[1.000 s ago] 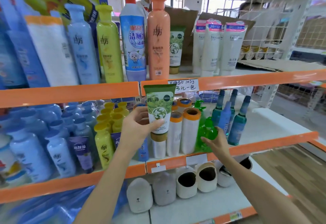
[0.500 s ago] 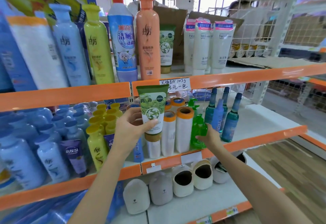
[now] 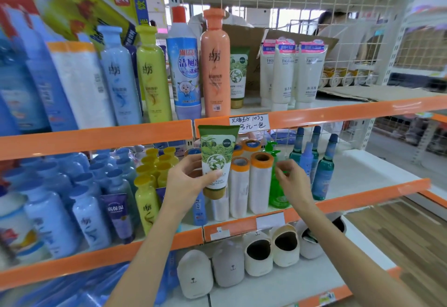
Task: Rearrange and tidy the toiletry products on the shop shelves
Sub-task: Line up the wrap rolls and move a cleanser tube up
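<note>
While the left hand gripped the green SIVIA tube around its lower body, thumb across the front just above the gold cap, the tube stood upright, cap down, in the air in front of the middle shelf. The right hand hung just to the right, fingers loosely curled and holding nothing, in front of the green pump bottle on that shelf.

The tube looked light and soft-walled, likely to dent under a hard squeeze, and its glossy skin could slip. The firmest hold would probably be low on the body near the stiff cap, about where the fingers sat.

On the near bottom shelf I counted five slippers, two showing bear faces. On the middle shelf stood two orange-capped white rolls in front, with at least two more behind, and four teal bottles to the right.

On the far top shelf one matching green tube stood to the right of a tall orange bottle, then three white facial cleanser tubes across the front, perhaps with more behind.
</note>
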